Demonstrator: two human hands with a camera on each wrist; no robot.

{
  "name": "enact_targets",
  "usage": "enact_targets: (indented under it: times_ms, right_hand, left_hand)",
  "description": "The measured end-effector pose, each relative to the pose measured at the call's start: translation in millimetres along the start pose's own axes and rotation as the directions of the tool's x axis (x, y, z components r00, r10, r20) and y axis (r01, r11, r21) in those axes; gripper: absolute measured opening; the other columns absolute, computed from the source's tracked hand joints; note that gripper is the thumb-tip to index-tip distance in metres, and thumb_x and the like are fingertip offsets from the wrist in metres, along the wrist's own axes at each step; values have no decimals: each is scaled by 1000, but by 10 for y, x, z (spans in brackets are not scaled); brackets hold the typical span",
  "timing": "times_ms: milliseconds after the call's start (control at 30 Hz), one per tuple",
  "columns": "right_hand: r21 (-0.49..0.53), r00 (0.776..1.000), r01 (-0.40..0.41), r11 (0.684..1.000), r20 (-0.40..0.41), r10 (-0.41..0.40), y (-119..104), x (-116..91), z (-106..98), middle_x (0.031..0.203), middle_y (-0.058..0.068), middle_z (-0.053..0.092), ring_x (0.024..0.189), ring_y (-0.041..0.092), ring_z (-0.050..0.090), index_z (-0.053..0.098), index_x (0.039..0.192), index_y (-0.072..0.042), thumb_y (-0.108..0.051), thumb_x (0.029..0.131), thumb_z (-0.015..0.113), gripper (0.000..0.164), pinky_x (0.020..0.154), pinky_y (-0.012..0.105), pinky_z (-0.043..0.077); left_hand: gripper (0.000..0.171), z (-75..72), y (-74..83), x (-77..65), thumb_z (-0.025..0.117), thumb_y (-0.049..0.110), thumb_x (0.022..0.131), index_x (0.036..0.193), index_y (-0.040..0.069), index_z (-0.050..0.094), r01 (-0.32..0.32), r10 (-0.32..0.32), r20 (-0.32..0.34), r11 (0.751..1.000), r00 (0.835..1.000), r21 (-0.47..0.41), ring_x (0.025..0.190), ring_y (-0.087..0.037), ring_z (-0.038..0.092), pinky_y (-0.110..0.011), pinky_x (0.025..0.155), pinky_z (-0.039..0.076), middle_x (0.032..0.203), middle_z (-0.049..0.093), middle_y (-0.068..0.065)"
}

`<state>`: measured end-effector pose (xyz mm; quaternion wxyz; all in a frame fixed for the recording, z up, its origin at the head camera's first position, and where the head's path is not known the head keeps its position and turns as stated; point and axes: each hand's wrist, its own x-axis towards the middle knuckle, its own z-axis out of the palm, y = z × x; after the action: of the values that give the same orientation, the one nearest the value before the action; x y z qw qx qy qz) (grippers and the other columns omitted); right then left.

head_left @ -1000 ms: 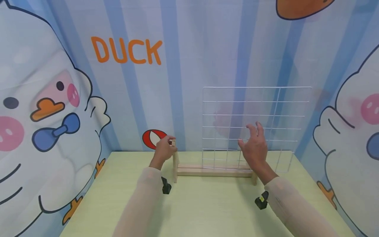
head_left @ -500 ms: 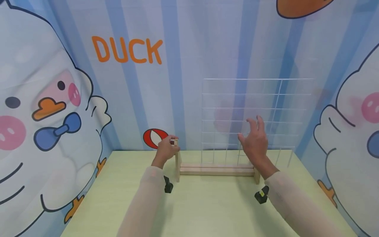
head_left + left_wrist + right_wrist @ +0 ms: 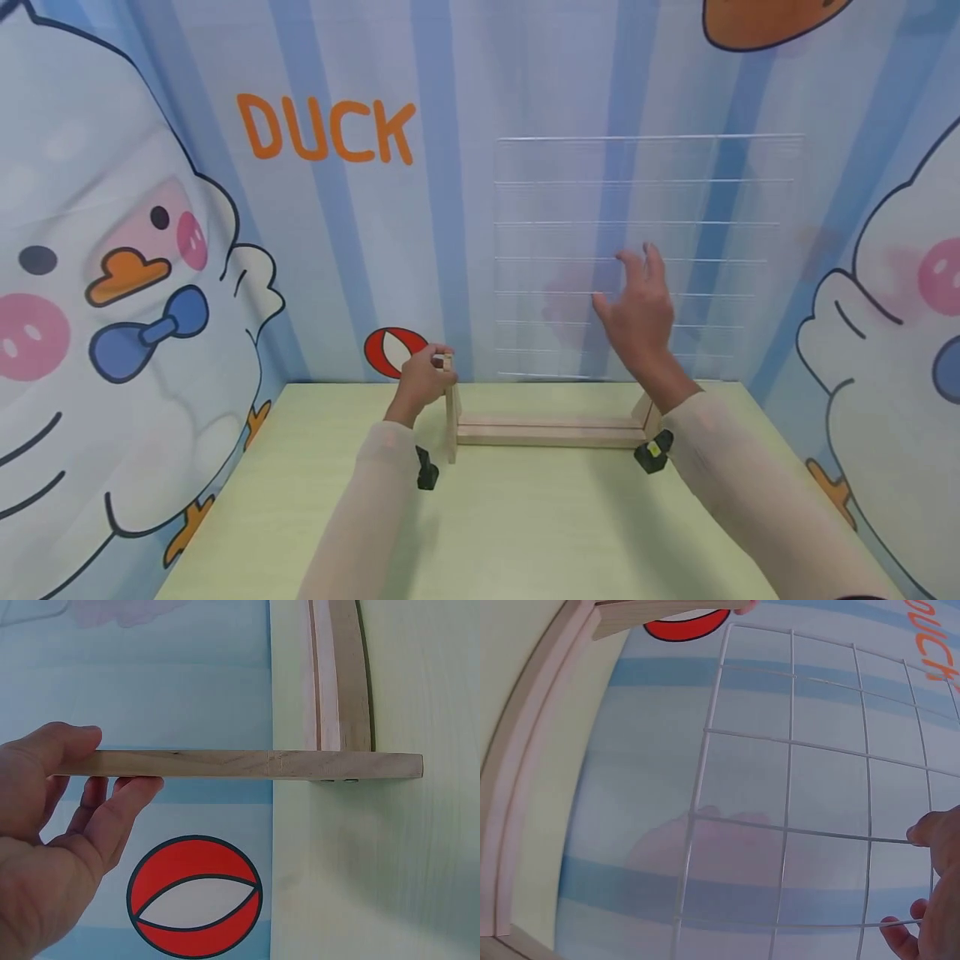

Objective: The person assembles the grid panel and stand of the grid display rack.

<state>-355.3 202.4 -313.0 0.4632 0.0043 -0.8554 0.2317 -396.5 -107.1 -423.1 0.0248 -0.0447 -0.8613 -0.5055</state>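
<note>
A wooden stand [image 3: 547, 435] with a long crossbar and two end boards sits toward the back of the table. My left hand [image 3: 423, 379] pinches the top of its left end board [image 3: 225, 763] between thumb and fingers, as the left wrist view shows. Above the stand, a white wire grid panel [image 3: 645, 137] is held up by my right hand [image 3: 641, 312]. In the right wrist view, the thumb and fingertips of the right hand [image 3: 941, 877] grip wires of the grid [image 3: 790, 742]. The grid's lower edge is apart from the crossbar.
The stand rests on a light yellow-green table [image 3: 517, 517]. Directly behind the table hangs a blue striped cloth [image 3: 517, 75] with printed ducks and lettering. A black wrist camera [image 3: 426, 471] sits by the left sleeve, another [image 3: 654, 451] by the right sleeve.
My right hand has raised the wire grid, and its lower edge has moved up from near the crossbar. The left hand has shifted slightly right with the stand and keeps its pinch.
</note>
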Motion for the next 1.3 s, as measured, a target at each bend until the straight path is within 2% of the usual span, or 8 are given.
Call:
enact_targets:
  times_ms: [267, 600, 900, 1167, 1300]
  right_hand:
    - [54, 1000, -12, 998, 10, 11, -285, 147, 49, 157, 17, 42, 122, 42, 63, 57, 134, -9, -16, 86, 80, 54, 92, 53, 58]
    - [78, 1000, -4, 997, 2, 4, -522, 182, 179, 162, 10, 38, 135, 34, 56, 56, 137, -15, -22, 90, 76, 51, 99, 44, 56]
    - [61, 999, 31, 998, -12, -31, -579, 132, 334, 160, 13, 39, 119, 37, 65, 55, 136, -13, -21, 90, 78, 52, 90, 45, 59]
    - [72, 1000, 16, 997, -12, -15, -589, 94, 419, 160, 13, 39, 123, 38, 64, 56, 136, -13, -20, 89, 79, 53, 91, 45, 59]
    - [65, 1000, 26, 998, -15, -26, -600, 78, 450, 160, 13, 40, 119, 38, 65, 56, 135, -13, -20, 90, 78, 51, 87, 45, 60]
  left_hand:
    - [40, 36, -54, 7, 70, 5, 89, 128, 11, 63, 18, -17, 1, 999, 1000, -36, 100, -29, 67, -40, 81, 63, 120, 66, -16]
    - [42, 45, -36, 7, 72, 8, 89, 130, 12, 63, 14, -14, -8, 1000, 1000, -19, 105, -30, 68, -41, 84, 62, 126, 67, -16]
    - [44, 68, -21, -3, 71, 6, 89, 132, 8, 61, 10, -10, -17, 1000, 1000, -4, 105, -31, 67, -42, 84, 62, 125, 66, -19]
    - [42, 36, -24, 4, 72, 6, 89, 130, 8, 61, -4, 4, -25, 1000, 1000, 17, 105, -31, 67, -41, 83, 62, 124, 66, -19]
    - [45, 12, -20, -2, 71, 6, 90, 134, 7, 60, -7, 8, -25, 1000, 1000, 30, 106, -31, 67, -42, 84, 62, 125, 67, -19]
